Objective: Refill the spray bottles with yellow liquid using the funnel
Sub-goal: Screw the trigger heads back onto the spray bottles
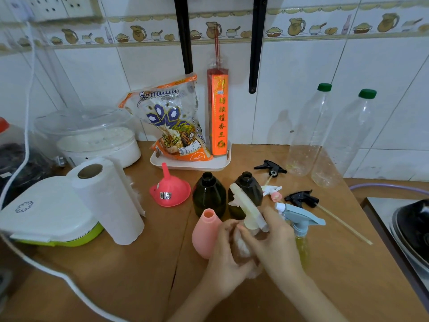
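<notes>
My left hand [226, 251] grips the body of a clear spray bottle [243, 248] at the table's front middle. My right hand [270, 238] pinches the collar of its cream spray head [246, 210]. Beside it on the right stands a bottle with a blue spray head [301, 219] and yellow liquid [303, 249] inside. An open pink bottle [205, 231] stands to the left. Two dark open bottles [209, 194] [247, 185] stand behind. The red funnel [169, 189] lies upside down on the table. Two black spray heads [270, 168] [300, 197] and a white-pink one [272, 191] lie loose.
Two tall clear bottles with green caps [308, 133] [343, 140] stand at the back right. A paper towel roll [109, 201], a white-green box [46, 212], a white tray [222, 160] with a rice bag and incense, and a sink with a pan [413, 226] surround the wooden table.
</notes>
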